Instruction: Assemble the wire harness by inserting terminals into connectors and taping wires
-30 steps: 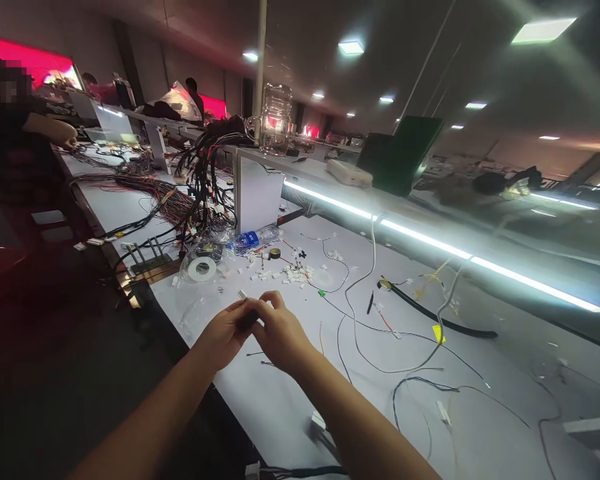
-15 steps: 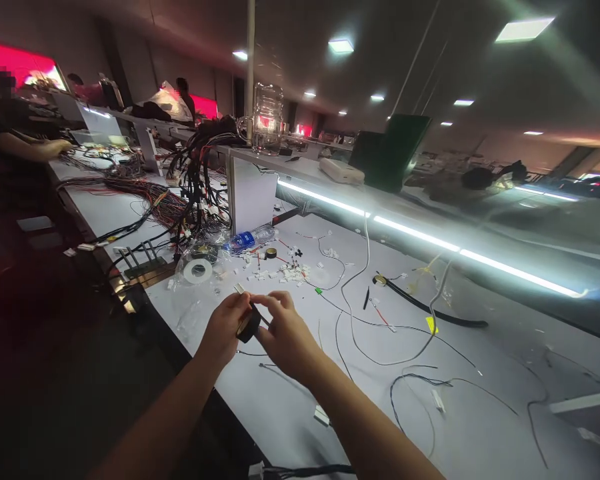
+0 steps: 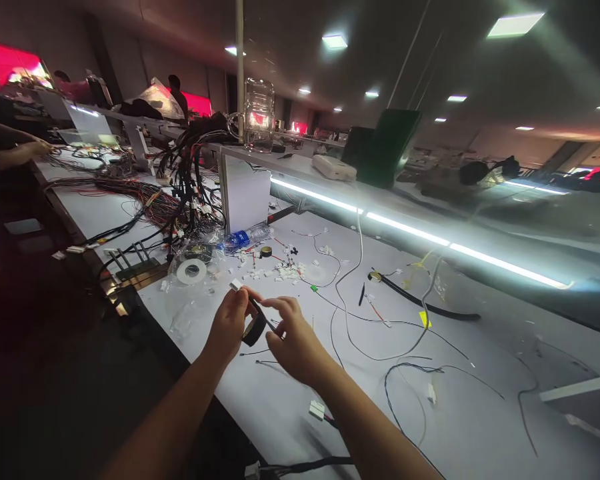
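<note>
My left hand (image 3: pixel 228 323) is closed around a white plug connector (image 3: pixel 236 285), which pokes out above the thumb. A roll of black tape (image 3: pixel 255 329) hangs between my two hands, its upper edge against the left fingers. My right hand (image 3: pixel 296 339) is just right of the roll, its index finger bent toward the tape. Dark thin wires (image 3: pixel 276 327) pass between its thumb and fingers; the other fingertips are partly hidden. Below my right wrist lies another white connector (image 3: pixel 317 410) with dark wires.
Small white connectors (image 3: pixel 290 270) lie scattered behind my hands, near a water bottle (image 3: pixel 240 240) and a white ring-shaped roll (image 3: pixel 191 271). A grey cable (image 3: pixel 347 320) loops across the table. Wire harnesses (image 3: pixel 180 193) are heaped at left, where another person's arm (image 3: pixel 13 157) reaches in.
My right hand has drawn slightly right, away from the left. The tape roll has turned so its opening shows, and more of the white connector is visible. The whole view has shifted slightly.
</note>
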Available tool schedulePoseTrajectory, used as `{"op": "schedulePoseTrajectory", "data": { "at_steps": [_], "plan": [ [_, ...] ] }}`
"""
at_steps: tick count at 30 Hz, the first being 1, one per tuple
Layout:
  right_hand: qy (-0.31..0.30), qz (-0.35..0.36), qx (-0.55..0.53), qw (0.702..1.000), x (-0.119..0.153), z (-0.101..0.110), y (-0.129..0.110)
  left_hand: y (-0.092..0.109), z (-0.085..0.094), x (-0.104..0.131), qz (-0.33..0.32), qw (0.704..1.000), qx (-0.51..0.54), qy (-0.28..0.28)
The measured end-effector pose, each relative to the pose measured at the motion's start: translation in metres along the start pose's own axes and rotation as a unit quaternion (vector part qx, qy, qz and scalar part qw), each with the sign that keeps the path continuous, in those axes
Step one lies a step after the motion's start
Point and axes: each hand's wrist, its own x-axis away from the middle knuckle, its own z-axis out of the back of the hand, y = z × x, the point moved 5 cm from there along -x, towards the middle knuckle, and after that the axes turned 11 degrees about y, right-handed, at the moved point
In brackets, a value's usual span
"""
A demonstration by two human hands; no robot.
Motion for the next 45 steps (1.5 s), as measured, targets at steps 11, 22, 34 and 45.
{"op": "schedulePoseTrajectory", "data": {
  "at_steps": [11, 22, 34, 45],
  "plan": [
    [0.119, -0.214, -0.166, 0.955, 0.011, 0.018, 0.057, -0.058, -0.018, 0.034, 0.266, 0.945, 0.186, 0.031],
    [0.044, -0.202, -0.271, 0.94, 0.026, 0.019, 0.069, -0.015, -0.018, 0.025, -0.049, 0.979, -0.191, -0.045],
    [0.067, -0.246, -0.239, 0.937, 0.031, 0.025, 0.079, -0.032, -0.034, 0.032, -0.012, 0.996, 0.045, -0.07],
    [0.141, -0.032, -0.132, 0.981, 0.036, 0.035, 0.053, -0.035, -0.028, 0.026, 0.024, 1.0, 0.012, 0.008]
  ]
}}
